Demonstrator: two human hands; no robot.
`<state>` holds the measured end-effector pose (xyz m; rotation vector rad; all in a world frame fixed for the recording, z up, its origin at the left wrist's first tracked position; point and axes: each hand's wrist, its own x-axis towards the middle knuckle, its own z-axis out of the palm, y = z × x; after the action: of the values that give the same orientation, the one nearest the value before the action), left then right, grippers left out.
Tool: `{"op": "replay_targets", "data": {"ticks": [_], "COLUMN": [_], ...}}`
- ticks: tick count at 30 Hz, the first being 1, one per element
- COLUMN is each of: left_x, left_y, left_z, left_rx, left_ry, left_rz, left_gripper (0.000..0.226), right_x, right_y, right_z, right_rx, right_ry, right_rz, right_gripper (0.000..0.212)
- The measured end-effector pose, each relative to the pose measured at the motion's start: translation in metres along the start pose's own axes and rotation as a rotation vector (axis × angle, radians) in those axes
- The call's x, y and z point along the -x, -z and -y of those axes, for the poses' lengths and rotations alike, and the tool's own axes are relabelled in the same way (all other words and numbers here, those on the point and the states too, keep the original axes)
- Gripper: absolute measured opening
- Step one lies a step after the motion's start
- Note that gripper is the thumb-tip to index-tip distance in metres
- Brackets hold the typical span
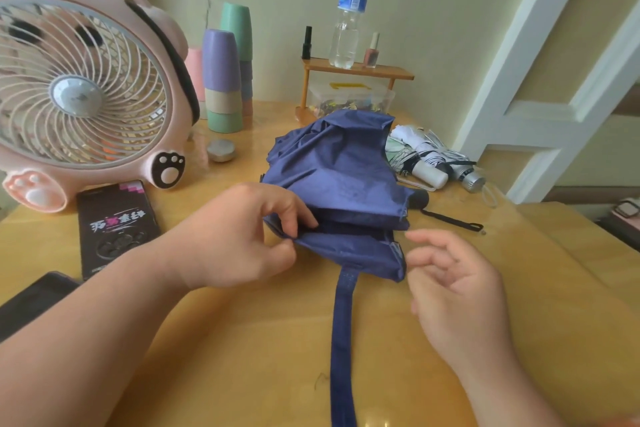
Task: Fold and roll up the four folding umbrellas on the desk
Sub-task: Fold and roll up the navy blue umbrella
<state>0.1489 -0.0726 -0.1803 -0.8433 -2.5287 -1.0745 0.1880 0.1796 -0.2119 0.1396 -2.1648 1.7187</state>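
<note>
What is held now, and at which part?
The left hand pinches the dark blue fabric folding umbrella at a canopy fold, near left edge. The right hand holds nothing.

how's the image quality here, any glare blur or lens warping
Head view: wide-angle warp bows the white frame and swells the fan; soft light leaves a sheen on the desk; the right hand looks slightly blurred, the left hand pinching the blue umbrella is sharper.
</note>
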Motion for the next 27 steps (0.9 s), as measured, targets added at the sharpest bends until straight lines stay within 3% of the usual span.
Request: {"op": "replay_targets", "data": {"ticks": [2,4,10,14,16,18,20,22,24,27], "left_x": [0.000,0.000,0.002,0.002,0.002,0.002,0.002,0.002,0.002,0.002], "left_y": [0.002,0.001,0.002,0.001,0.003,0.005,0.004,0.002,0.001,0.005], "left_z": [-0.003,-0.004,-0.005,-0.008,-0.008,-0.007,-0.007,-0.007,-0.005,-0.007], "left_rx": [-0.008,-0.010,0.020,0.019,0.020,0.023,0.030,0.026,0.031,0.039], "left_ry": [-0.011,-0.022,0.047,0.053,0.066,0.074,0.042,0.013,0.026,0.058], "left_rz": [0.017,0.042,0.027,0.044,0.044,0.033,0.030,0.048,0.053,0.013], "left_gripper": [0.020,0.018,0.006,0.006,0.008,0.014,0.016,0.015,0.015,0.016], "right_x": [0.008,0.012,0.004,0.002,0.003,0.004,-0.002,-0.015,-0.028,-0.046], "right_y": [-0.004,-0.010,-0.009,-0.005,0.000,0.004,0.007,0.003,0.000,0.005], "right_z": [0.001,-0.007,-0.008,-0.016,-0.015,-0.008,-0.005,0.000,0.008,0.005], "right_rx": [-0.027,0.089,0.116,0.215,0.233,0.278,0.578,0.901,0.951,0.828], "right_ry": [0.003,0.038,0.072,0.098,0.092,0.092,0.199,0.394,0.583,0.799], "right_rz": [0.167,0.222,-0.023,-0.065,0.060,0.304,0.464,0.435,0.357,0.426], "right_gripper": [0.045,0.052,0.059,0.054,0.059,0.054,0.049,0.035,0.010,0.026]}}
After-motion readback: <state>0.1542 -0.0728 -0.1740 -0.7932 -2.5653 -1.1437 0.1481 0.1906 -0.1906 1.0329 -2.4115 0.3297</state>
